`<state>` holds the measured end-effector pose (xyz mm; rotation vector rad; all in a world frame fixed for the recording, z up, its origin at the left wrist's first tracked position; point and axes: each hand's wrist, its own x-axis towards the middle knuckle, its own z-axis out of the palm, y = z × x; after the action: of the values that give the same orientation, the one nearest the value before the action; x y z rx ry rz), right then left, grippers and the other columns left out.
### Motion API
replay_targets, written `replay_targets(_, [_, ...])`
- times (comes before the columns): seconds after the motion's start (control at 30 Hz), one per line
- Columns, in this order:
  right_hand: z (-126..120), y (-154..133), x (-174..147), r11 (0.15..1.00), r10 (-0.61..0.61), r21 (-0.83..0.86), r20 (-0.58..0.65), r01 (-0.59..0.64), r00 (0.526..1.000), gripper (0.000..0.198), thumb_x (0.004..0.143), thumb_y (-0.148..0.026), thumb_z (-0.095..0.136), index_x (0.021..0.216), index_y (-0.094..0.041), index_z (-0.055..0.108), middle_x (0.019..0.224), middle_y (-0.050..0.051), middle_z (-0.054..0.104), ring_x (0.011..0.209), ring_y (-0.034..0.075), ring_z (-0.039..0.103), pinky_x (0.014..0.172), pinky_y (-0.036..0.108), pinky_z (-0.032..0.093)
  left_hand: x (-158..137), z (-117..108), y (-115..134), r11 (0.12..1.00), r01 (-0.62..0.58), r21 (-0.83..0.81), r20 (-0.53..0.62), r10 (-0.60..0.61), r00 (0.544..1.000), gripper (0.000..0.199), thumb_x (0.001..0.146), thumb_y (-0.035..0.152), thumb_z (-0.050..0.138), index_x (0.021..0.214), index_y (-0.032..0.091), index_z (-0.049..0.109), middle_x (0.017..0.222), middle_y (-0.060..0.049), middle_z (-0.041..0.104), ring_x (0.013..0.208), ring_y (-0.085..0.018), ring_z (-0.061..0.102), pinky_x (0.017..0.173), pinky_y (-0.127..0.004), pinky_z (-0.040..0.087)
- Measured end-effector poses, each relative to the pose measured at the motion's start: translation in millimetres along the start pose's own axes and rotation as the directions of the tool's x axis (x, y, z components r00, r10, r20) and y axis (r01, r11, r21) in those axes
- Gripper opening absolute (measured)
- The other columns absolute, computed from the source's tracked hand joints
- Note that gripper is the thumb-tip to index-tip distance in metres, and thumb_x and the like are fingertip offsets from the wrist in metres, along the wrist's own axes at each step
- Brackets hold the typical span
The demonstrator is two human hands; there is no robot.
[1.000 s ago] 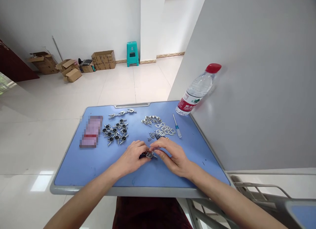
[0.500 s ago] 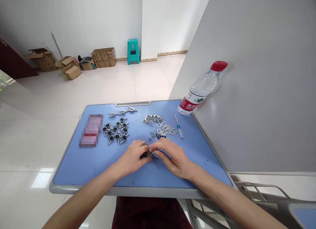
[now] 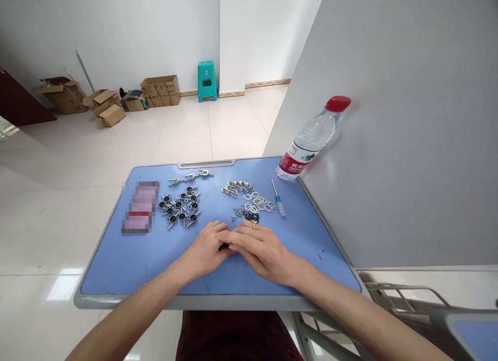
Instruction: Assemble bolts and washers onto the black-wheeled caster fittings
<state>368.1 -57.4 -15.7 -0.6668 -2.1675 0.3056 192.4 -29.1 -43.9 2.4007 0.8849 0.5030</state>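
Near the front middle of the table, my left hand (image 3: 208,248) is closed around a small metal fitting, of which only a dark bit (image 3: 223,246) shows between the fingers. My right hand (image 3: 263,249), with a ring on one finger, is closed over the same fitting from the right and covers most of it. Just beyond my right hand lie small black rings (image 3: 251,216), tiny metal balls or screws (image 3: 238,212) and flat silver plates (image 3: 261,203). Left of these are several metal fittings with black round centres (image 3: 182,205).
A screwdriver (image 3: 278,199) lies at right, near an upright water bottle (image 3: 307,143) by the grey partition (image 3: 408,143). Pointed metal pieces (image 3: 237,187), fork-shaped parts (image 3: 190,177) and a blurred purple object (image 3: 142,205) lie on the blue table (image 3: 116,262).
My right hand has shifted left and closed over the fitting, which showed between the hands before and is now almost hidden. The view has turned slightly.
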Motion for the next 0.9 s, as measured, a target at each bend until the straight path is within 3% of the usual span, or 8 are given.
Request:
replay_targets(0.27, [3, -1, -1, 0.997, 0.061, -0.041, -0.086, -0.064, 0.994, 0.016, 0.097, -0.011, 0.041, 0.102, -0.018, 0.055, 0.081, 0.004, 0.066, 0.066, 0.015, 0.05, 0.063, 0.028, 0.043, -2, 2, 2, 1.0, -0.021, -0.021, 0.001, 0.021, 1.0, 0.018, 0.09, 0.014, 0.058, 0.073, 0.018, 0.052, 0.077, 0.002, 0.058, 0.075, -0.016, 0.049, 0.073, -0.03, 0.04])
replay_targets(0.6, [6, 2, -6, 0.995, 0.067, -0.062, -0.122, -0.075, 0.99, 0.014, 0.097, -0.014, 0.042, 0.1, -0.019, 0.055, 0.076, 0.003, 0.063, 0.066, 0.015, 0.052, 0.062, 0.026, 0.045, -3, 3, 0, 0.999, -0.033, 0.024, -0.029, 0.033, 0.999, 0.009, 0.088, 0.014, 0.058, 0.081, 0.019, 0.058, 0.075, 0.001, 0.057, 0.074, -0.018, 0.051, 0.07, -0.03, 0.041])
replay_targets(0.8, [1, 6, -8, 0.995, 0.053, 0.091, -0.101, -0.044, 0.993, 0.026, 0.097, -0.019, 0.039, 0.121, -0.015, 0.05, 0.091, 0.01, 0.066, 0.079, 0.018, 0.058, 0.069, 0.031, 0.05, -3, 7, -8, 0.997, -0.065, -0.039, -0.043, 0.063, 0.997, 0.009, 0.087, 0.013, 0.06, 0.094, 0.019, 0.059, 0.096, -0.002, 0.065, 0.089, -0.02, 0.055, 0.08, -0.034, 0.044])
replay_targets(0.9, [-1, 7, -5, 0.988, 0.044, 0.149, -0.109, -0.027, 0.993, 0.028, 0.099, -0.016, 0.036, 0.122, -0.017, 0.051, 0.09, 0.009, 0.067, 0.082, 0.018, 0.06, 0.075, 0.033, 0.049, -3, 8, -8, 0.997, -0.071, -0.014, -0.05, 0.07, 0.996, 0.005, 0.088, 0.015, 0.062, 0.089, 0.019, 0.059, 0.091, -0.001, 0.064, 0.085, -0.02, 0.055, 0.076, -0.033, 0.044])
